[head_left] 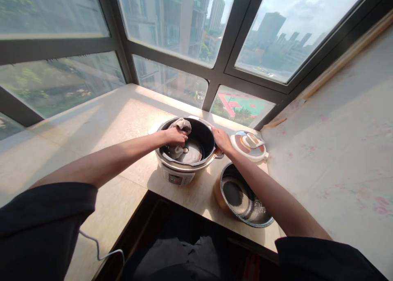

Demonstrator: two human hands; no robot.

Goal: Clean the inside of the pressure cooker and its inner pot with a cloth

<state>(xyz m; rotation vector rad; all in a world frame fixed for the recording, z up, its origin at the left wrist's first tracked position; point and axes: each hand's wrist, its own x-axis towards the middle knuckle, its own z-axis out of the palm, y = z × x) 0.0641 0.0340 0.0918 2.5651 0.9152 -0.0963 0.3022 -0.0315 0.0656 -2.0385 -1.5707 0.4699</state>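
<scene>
An electric pressure cooker (179,170) stands on the windowsill with its lid off and its dark inside showing. My left hand (176,137) is inside its upper left part, closed on a greyish cloth (181,124) that bunches above and below the fingers. At the cooker's right rim, my right hand (221,140) is wrapped round the edge by the side handle (218,153); its fingertips are partly hidden. The removed inner pot (224,191), dark inside and golden outside, rests to the right under my right forearm. Behind it lies the round white lid (250,146).
The pale stone windowsill (101,129) runs along grey-framed windows (172,62). A flower-patterned wall (344,150) bounds the right side. The sill's front edge drops off just before the cooker and inner pot. A white cable (98,250) hangs at the lower left.
</scene>
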